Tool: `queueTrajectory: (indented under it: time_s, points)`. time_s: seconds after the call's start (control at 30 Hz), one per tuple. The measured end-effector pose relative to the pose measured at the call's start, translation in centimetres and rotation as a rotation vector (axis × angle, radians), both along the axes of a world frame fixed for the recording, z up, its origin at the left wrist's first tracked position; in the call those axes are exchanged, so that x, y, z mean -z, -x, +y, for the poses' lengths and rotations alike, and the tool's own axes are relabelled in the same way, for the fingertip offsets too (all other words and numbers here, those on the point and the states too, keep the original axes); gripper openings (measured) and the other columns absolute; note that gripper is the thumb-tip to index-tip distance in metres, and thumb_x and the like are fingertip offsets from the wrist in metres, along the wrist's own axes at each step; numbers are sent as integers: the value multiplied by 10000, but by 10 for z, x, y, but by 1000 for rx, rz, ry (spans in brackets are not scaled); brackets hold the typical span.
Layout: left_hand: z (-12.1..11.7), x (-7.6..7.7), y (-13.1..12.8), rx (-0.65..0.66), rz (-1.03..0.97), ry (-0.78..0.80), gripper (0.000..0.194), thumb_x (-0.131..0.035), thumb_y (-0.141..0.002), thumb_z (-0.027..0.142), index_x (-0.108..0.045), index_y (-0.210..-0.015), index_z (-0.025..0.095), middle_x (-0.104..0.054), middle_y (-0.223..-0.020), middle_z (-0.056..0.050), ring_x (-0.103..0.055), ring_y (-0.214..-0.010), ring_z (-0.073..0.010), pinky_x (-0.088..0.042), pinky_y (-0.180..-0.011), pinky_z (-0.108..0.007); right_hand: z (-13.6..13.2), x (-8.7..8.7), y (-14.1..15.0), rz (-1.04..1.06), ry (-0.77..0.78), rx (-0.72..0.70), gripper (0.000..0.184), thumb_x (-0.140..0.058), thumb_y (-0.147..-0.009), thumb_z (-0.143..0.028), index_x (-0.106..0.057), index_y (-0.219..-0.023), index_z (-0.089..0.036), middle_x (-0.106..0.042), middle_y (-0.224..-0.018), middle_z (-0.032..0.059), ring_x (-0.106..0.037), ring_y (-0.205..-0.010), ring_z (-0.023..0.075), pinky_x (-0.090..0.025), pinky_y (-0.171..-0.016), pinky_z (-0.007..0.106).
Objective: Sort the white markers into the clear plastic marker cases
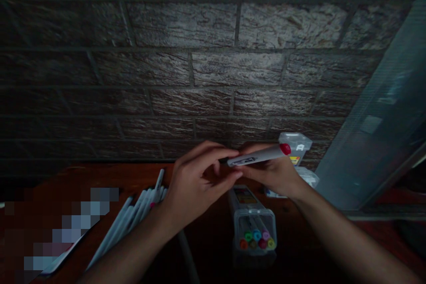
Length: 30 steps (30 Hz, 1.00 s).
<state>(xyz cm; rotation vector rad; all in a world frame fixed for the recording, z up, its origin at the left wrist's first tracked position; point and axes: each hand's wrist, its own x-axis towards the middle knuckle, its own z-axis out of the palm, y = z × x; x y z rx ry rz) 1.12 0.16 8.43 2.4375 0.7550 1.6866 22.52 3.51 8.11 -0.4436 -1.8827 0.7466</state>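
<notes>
My right hand (278, 175) grips a white marker with a red end cap (262, 155), held nearly level above a dark red table (109, 175). My left hand (196, 182) pinches the marker's left end with thumb and fingertips. Directly below the hands lies a clear plastic box of markers (254, 224), its coloured caps facing me. Loose white markers (133, 217) lie fanned out on the table under my left forearm.
A dark brick wall (199, 62) rises right behind the table. A clear marker case (296, 144) stands behind my right hand. A grey-blue translucent panel (382, 120) leans at the right. A blurred-out patch covers the lower left.
</notes>
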Motion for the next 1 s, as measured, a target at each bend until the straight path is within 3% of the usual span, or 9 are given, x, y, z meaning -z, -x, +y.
queueTrajectory:
  time_s: [0.3,0.53,0.83,1.0]
  points:
    - [3,-2,0,-31,-12,6,339,-839,-834,149,-733,-1151,207,-643,-801,21,-588,-660,-113,-499,-645,-246,1,0,-1,14,-6,48,127,-853,-843,-209,-815,-964,-209,-837,-962,51,-784,-860,185,-643,-791,311]
    - [1,-4,3,-63,0,0,353,-849,-820,157,-735,-1149,210,-616,-747,39,-585,-649,-118,-489,-650,-260,0,0,-2,-16,-21,86,163,-856,-829,-211,-820,-988,-211,-842,-970,49,-788,-857,186,-647,-792,322]
    - [2,-5,1,-48,-17,55,358,-853,-802,153,-747,-1140,208,-702,-815,9,-607,-650,-115,-508,-635,-250,2,0,-3,-49,37,28,155,-832,-859,-232,-816,-1010,-204,-834,-971,48,-776,-881,192,-630,-827,341]
    - [4,-4,2,-17,-109,205,369,-854,-803,205,-745,-1155,206,-771,-944,-32,-632,-617,-104,-506,-549,-215,1,-1,-1,-70,58,16,111,-845,-850,-228,-796,-944,-195,-793,-891,20,-717,-812,164,-591,-774,305]
